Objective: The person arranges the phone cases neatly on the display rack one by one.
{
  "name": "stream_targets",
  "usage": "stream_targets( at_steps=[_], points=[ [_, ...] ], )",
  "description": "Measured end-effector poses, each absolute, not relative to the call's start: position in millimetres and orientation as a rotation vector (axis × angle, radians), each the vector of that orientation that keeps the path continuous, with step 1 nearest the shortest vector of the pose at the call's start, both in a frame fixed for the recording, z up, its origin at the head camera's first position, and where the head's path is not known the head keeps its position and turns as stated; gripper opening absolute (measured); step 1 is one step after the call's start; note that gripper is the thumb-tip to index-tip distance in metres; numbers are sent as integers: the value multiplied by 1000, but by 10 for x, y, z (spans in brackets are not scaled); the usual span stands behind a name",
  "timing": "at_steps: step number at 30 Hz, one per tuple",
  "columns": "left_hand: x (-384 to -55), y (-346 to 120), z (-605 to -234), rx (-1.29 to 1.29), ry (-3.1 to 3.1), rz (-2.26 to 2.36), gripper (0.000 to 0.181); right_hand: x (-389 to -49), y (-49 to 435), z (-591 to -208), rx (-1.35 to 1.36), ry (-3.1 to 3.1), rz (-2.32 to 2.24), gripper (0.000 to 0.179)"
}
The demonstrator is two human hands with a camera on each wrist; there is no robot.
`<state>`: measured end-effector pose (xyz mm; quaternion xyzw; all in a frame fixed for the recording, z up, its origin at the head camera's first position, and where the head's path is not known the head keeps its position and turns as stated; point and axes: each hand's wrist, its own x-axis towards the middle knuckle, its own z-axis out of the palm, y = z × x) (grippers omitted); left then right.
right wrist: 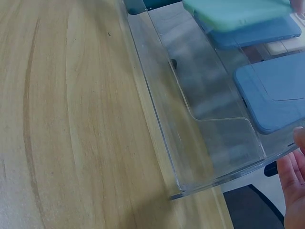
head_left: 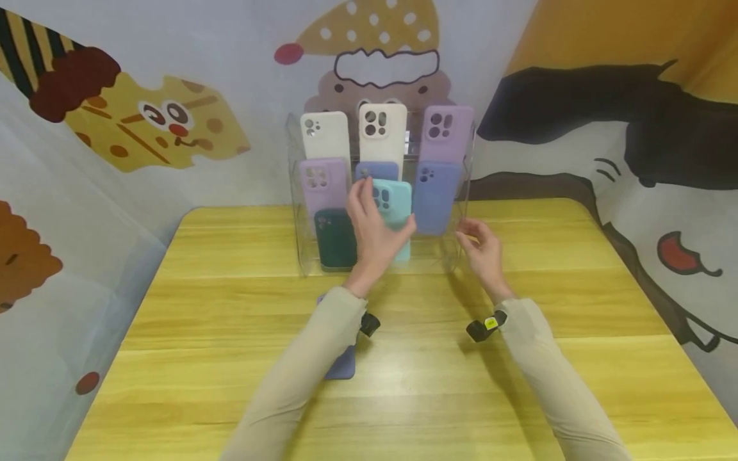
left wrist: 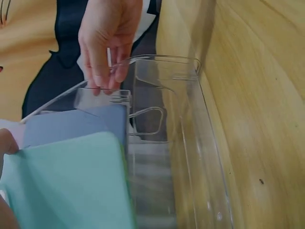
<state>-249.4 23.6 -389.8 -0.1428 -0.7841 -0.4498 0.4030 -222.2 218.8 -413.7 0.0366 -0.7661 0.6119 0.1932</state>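
Observation:
A mint phone case is gripped by my left hand, thumb at its right edge and fingers near its camera holes. It leans in the lower middle of a clear tiered display stand, ahead of a blue case. My right hand pinches the stand's right side panel, with the thumb inside and fingers outside in the right wrist view. A dark green case stands left of the mint one, and another blue case behind and to the right.
White, cream and purple cases fill the top tier; a lilac case stands below at left. A purple-blue case lies on the wooden table, partly under my left forearm. A printed cloth hangs behind.

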Motion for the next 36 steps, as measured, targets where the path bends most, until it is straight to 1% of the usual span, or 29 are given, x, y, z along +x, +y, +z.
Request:
stream_targets(
  at_steps=[9, 18, 36],
  points=[
    [-2598, 440, -3975, -242, -2006, -1007, 86, -2230, 2183, -4148, 106, -2113, 1735, 28],
    [-2598, 477, -4121, -171, -2096, -931, 84, -2243, 2173, -4143, 110, -2106, 1738, 28],
    [-2551, 532, -4346, -140, -2134, -881, 83, -2243, 2183, -4161, 108, -2091, 1767, 28]
  ],
)
